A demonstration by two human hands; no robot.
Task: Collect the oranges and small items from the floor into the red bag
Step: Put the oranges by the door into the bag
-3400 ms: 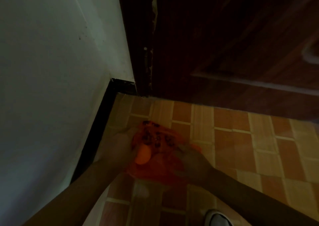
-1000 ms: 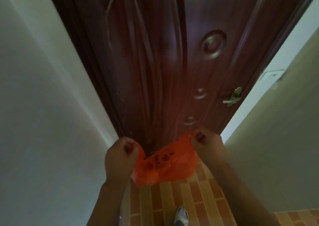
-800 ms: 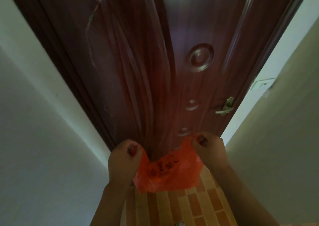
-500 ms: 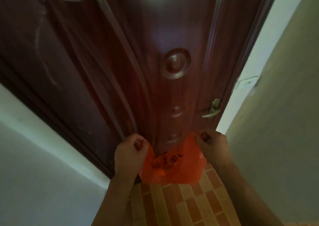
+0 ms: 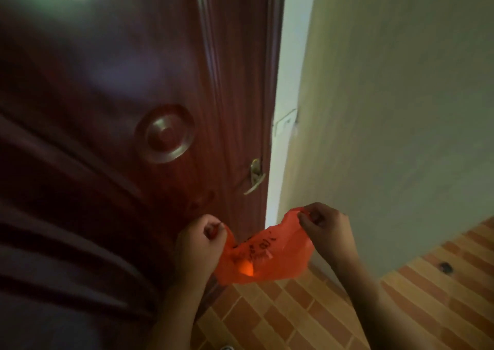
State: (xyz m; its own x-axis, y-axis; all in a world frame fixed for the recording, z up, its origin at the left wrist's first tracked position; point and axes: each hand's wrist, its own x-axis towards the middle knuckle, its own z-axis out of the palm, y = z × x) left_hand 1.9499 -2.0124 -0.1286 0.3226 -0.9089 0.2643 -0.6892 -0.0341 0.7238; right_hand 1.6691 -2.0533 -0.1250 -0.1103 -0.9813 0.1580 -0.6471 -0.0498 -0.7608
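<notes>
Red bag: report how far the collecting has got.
Done: the red bag is off the floor and at least one orange glows through its lower part. In hand: the left hand and right hand each pinch a top edge, holding it spread. Left: a small dark item lies on the tiled floor to the right.

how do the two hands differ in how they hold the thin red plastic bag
The left hand grips its edge of the thin red plastic bag lower down, in front of the dark wooden door; the right hand holds its edge higher, in front of the pale wall. The left is curled into a fist; the right pinches with its fingertips. Both are shut on the bag, stretching its mouth between them.
</notes>
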